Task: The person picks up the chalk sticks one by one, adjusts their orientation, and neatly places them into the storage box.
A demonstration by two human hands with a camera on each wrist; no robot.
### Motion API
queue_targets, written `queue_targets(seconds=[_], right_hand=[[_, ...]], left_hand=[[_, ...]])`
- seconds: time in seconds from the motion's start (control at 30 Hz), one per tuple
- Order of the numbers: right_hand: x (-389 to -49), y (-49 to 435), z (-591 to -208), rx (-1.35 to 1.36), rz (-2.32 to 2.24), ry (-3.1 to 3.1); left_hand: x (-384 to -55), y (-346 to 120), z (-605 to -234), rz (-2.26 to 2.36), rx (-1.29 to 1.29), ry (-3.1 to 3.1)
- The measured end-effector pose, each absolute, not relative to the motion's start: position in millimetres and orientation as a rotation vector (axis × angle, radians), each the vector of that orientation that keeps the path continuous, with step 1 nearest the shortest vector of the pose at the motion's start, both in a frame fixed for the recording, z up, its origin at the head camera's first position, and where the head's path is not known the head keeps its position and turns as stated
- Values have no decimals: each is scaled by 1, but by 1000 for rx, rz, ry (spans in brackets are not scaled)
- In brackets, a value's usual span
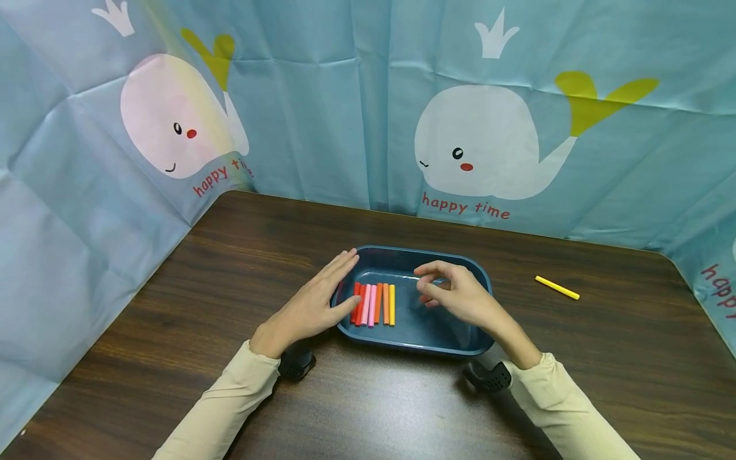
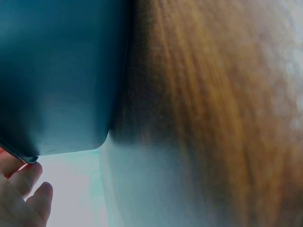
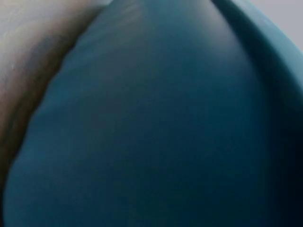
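Note:
A dark blue rectangular tray [image 1: 439,338] sits on the table. In its left half, slim coloured sticks lie side by side: red sticks [image 1: 357,310], pink sticks [image 1: 370,313], orange sticks [image 1: 386,303] and a yellow stick [image 1: 392,313]. My left hand [image 1: 313,300] rests at the tray's left rim, fingers extended along it and the thumb reaching in to the red sticks. Over the right part of the tray hovers my right hand [image 1: 457,294], fingers loosely bent with nothing seen between them. The left wrist view shows left fingertips [image 2: 40,201] beside the tray's outer wall [image 2: 61,94].
Another yellow stick [image 1: 557,287] lies on the brown wooden table [image 1: 621,345], right of the tray. A light blue curtain [image 1: 310,128] with whale prints hangs along the table's back and left sides. Tray surface fills most of the right wrist view.

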State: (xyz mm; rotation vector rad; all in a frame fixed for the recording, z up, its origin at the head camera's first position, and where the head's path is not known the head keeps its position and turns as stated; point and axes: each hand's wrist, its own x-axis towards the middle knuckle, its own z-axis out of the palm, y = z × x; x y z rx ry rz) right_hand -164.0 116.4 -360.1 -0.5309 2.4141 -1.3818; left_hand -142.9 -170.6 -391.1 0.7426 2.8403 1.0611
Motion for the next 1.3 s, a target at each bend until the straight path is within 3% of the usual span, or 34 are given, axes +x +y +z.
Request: queue_targets(seconds=[0.8, 1.3], right_hand=[[-156, 178, -328, -413, -1358, 2551], [-152, 208, -329, -357, -1331, 2651]], left_hand=[[-144, -170, -392, 1057, 727, 2844], [-144, -171, -391, 1065, 739, 2838]])
